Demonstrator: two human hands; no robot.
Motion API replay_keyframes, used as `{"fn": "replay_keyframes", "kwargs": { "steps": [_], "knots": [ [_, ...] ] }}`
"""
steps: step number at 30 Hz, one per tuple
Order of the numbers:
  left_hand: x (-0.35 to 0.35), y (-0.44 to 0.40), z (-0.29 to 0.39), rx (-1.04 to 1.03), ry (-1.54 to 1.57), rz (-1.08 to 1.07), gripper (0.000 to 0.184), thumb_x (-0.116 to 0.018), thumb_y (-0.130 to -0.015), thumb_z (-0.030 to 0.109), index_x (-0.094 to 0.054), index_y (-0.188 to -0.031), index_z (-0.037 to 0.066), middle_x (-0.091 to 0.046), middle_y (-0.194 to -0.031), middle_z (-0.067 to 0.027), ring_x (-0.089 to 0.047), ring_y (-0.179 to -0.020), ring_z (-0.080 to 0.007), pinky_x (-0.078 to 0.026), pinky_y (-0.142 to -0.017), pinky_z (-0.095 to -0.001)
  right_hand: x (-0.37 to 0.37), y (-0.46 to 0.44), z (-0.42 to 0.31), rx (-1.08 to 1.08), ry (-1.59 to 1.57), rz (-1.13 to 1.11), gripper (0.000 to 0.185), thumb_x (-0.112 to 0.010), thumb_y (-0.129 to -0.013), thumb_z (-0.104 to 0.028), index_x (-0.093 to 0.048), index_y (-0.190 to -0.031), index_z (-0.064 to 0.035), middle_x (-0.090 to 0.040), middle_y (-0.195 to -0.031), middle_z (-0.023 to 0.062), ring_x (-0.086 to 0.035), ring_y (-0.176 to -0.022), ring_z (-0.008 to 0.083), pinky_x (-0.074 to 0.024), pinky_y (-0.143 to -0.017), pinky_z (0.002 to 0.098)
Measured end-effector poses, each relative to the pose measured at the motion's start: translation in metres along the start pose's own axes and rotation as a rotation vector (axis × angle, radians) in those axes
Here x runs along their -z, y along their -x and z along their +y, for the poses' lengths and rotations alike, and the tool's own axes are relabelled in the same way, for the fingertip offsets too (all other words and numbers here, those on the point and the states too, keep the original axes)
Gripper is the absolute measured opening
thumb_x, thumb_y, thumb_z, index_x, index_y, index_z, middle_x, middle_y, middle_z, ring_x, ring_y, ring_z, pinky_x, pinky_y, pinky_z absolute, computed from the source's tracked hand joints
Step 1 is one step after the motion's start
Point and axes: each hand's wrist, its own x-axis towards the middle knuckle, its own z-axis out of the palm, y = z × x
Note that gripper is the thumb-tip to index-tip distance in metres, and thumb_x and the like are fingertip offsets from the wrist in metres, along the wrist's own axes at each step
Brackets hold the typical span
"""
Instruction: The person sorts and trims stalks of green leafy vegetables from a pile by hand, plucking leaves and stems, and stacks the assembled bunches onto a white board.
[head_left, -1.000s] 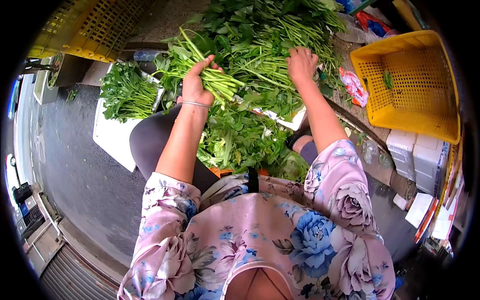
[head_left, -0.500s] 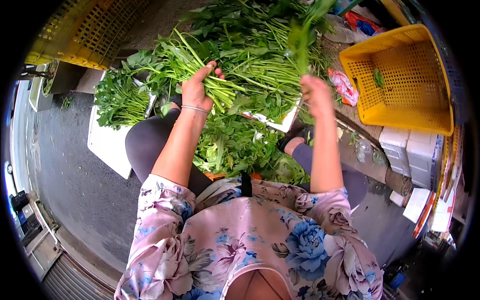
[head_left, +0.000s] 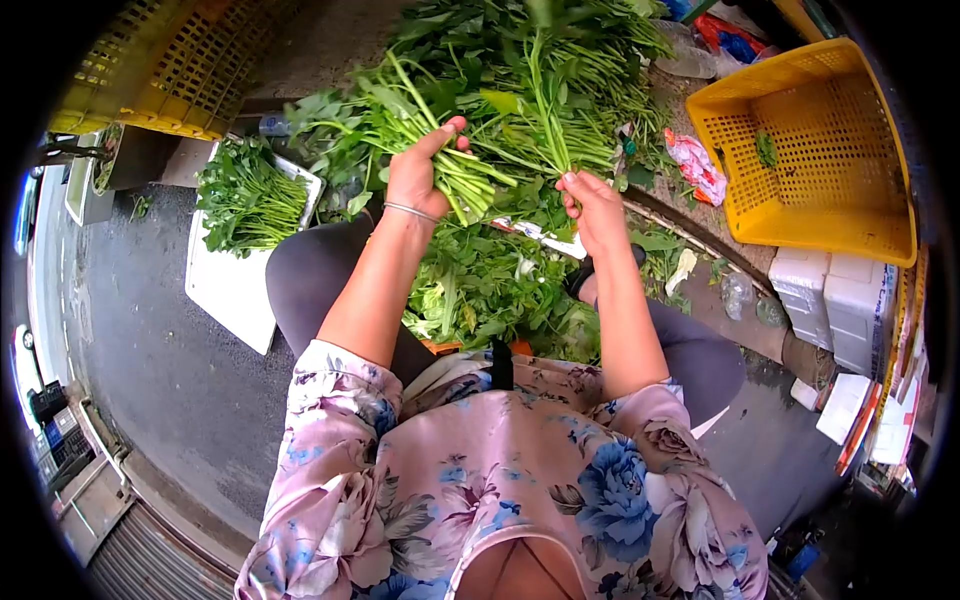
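My left hand (head_left: pixel 422 178) is closed around a bunch of leafy greens (head_left: pixel 462 180), its cut stems pointing right and its leaves spreading to the upper left. To the right, my right hand (head_left: pixel 595 205) pinches a few leafy stems (head_left: pixel 547 115) near their lower ends, with the leafy tops pointing up and away. Beyond both hands lies a large heap of the same long-stemmed greens (head_left: pixel 600 75). Loose leaves and trimmings (head_left: pixel 490 285) are piled below my hands, between my legs.
A tied-looking stack of greens (head_left: pixel 250 195) lies on a white board (head_left: pixel 232 300) at the left. Yellow crates stand at the upper left (head_left: pixel 190 80) and right (head_left: pixel 820 225), the right one holding a single leaf. White foam boxes (head_left: pixel 850 310) sit below it.
My right hand has come down and inward with its stems, which were blurred and held higher before. The left hand and its bunch have shifted slightly right in view.
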Motion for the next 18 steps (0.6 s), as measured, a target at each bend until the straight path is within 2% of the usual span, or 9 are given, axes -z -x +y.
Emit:
{"fn": "replay_keyframes", "kwargs": {
  "steps": [6,8,12,14,17,18],
  "knots": [
    [-0.002,0.002,0.002,0.007,0.096,-0.093,0.021,-0.057,-0.08,0.008,-0.054,-0.097,-0.003,-0.053,-0.072,-0.0051,-0.052,-0.064,-0.0133,-0.048,-0.061,-0.0268,-0.023,0.018,0.0,-0.013,0.05,-0.065,0.014,-0.059,-0.081,-0.018,-0.062,-0.084,-0.0044,-0.059,-0.075,-0.0021,-0.044,-0.061,0.003,-0.0326,-0.053,0.0173],
    [-0.005,0.002,0.003,-0.033,0.043,-0.07,0.021,-0.058,-0.079,0.009,-0.055,-0.097,-0.003,-0.055,-0.075,-0.006,-0.052,-0.067,-0.0139,-0.048,-0.063,-0.0265,-0.026,0.021,0.002,0.005,0.164,-0.041,0.016,-0.059,-0.081,-0.019,-0.061,-0.083,-0.0037,-0.059,-0.075,-0.0015,-0.044,-0.061,0.004,-0.033,-0.054,0.0185],
    [-0.008,0.004,0.003,-0.097,-0.098,-0.018,0.022,-0.061,-0.078,0.009,-0.058,-0.096,-0.004,-0.059,-0.083,-0.0087,-0.056,-0.07,-0.0152,-0.049,-0.062,-0.0286,-0.036,0.033,-0.001,0.043,0.199,-0.07,0.015,-0.063,-0.077,-0.015,-0.061,-0.081,-0.001,-0.06,-0.077,0.0025,-0.046,-0.062,0.0068,-0.0359,-0.058,0.0196],
    [-0.009,0.006,0.005,-0.125,-0.185,0.009,0.021,-0.063,-0.076,0.008,-0.059,-0.094,-0.003,-0.061,-0.082,-0.0093,-0.057,-0.067,-0.0162,-0.05,-0.059,-0.03,-0.034,0.034,0.005,0.059,0.209,-0.064,0.02,-0.065,-0.076,-0.015,-0.061,-0.086,0.0027,-0.061,-0.081,0.0048,-0.05,-0.066,0.0097,-0.0394,-0.062,0.0221],
    [-0.01,0.009,0.008,-0.155,-0.215,-0.016,0.02,-0.066,-0.072,0.003,-0.057,-0.089,-0.003,-0.061,-0.078,-0.0098,-0.059,-0.063,-0.0185,-0.052,-0.057,-0.0323,-0.036,0.043,0.001,0.315,0.662,0.011,0.039,-0.066,-0.074,-0.019,-0.057,-0.106,0.0023,-0.06,-0.098,0.0128,-0.058,-0.087,0.0197,-0.043,-0.078,0.026],
    [-0.01,0.01,0.007,-0.171,-0.213,-0.021,0.021,-0.067,-0.07,0.0,-0.057,-0.088,-0.003,-0.061,-0.078,-0.0107,-0.059,-0.062,-0.0197,-0.052,-0.056,-0.0336,-0.036,0.047,-0.003,0.312,0.662,0.015,0.039,-0.066,-0.074,-0.019,-0.057,-0.106,0.0023,-0.06,-0.098,0.0128,-0.058,-0.087,0.0197,-0.043,-0.078,0.026]
  ]
}}
